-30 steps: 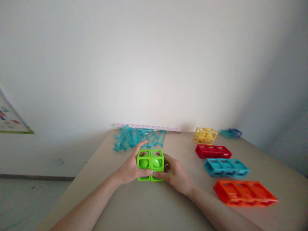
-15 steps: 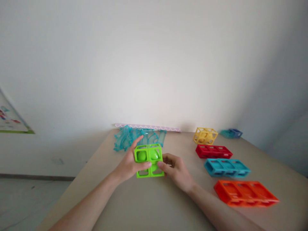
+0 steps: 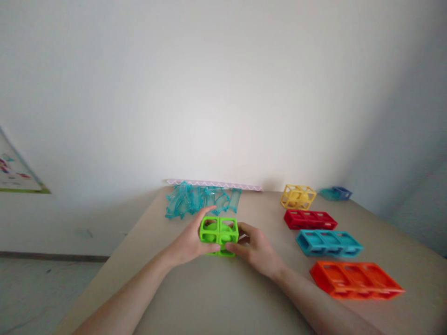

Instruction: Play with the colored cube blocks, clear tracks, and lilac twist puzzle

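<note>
Head view: bright green plastic openwork block (image 3: pixel 219 232), formed of cube-shaped cells with rounded green parts visible inside, placed centrally over the near half of the pale, matte desk (image 3: pixel 223 298) and clasped between two bare hands. Left hand (image 3: pixel 186 242): grip closed about the block's left side, thumb along the near face, one finger extended beyond the upper edge. Right hand (image 3: pixel 260 253): thumb against the near face, remaining fingers curled at the right side, the grip thus pinching the block's right part; the exact fingertip contacts behind it are hidden. Whether the block's underside touches the desk cannot be told. Stage, as judged: the green cells meet along a narrow central seam and seem already joined, while the block has yet to be released. To the right, well apart from the hands, lie a red plastic three-cell bar (image 3: pixel 310 219), a teal-blue plastic three-cell bar (image 3: pixel 329 243) and an orange plastic three-cell bar (image 3: pixel 356 280), each seemingly complete; a yellow plastic openwork block (image 3: pixel 298 197) stands behind them. At the far left, translucent turquoise plastic pieces (image 3: pixel 190 202) lie heaped, apparently unassembled, before a lilac strip with a white zigzag (image 3: pixel 223 185)
</note>
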Motion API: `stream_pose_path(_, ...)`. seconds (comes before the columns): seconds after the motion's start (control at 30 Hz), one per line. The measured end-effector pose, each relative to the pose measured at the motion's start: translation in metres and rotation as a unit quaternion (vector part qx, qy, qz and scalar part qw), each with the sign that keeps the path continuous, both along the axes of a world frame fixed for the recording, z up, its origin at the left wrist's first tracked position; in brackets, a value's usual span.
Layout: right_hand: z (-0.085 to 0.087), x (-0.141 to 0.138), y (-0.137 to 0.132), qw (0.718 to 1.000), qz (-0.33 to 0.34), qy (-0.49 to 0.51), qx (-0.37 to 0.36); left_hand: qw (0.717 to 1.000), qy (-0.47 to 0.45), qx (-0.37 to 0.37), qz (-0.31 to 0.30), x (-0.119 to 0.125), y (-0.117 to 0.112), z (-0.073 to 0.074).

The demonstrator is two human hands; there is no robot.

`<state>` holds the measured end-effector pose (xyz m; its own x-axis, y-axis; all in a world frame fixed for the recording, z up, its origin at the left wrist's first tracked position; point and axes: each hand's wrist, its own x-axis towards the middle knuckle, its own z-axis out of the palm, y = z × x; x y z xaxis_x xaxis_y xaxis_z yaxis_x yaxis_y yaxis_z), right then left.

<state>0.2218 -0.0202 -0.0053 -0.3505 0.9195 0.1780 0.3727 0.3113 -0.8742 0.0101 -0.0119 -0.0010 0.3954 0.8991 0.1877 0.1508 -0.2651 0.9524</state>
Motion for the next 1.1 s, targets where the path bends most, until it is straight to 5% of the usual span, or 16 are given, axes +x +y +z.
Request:
stream_pose_path(0.5,0.0062,0.0082,0.0009,0.998,0.047,-0.015,0.029,1.000,-0.002,-0.023,-0.016,-0.0010,-0.0011,0.0053)
stream_pose_path(0.77,-0.0002,0.0069,0.0007,0.998,0.000,-0.061,0.018,0.998,-0.026,-0.041,-0.033,-0.0023,-0.0009,0.0036)
stream_pose_path(1.1,0.0014,0.0041,0.0024,0.999,0.020,0.029,-0.042,0.986,-0.120,-0.113,0.001,0.0000,0.0072,0.0013)
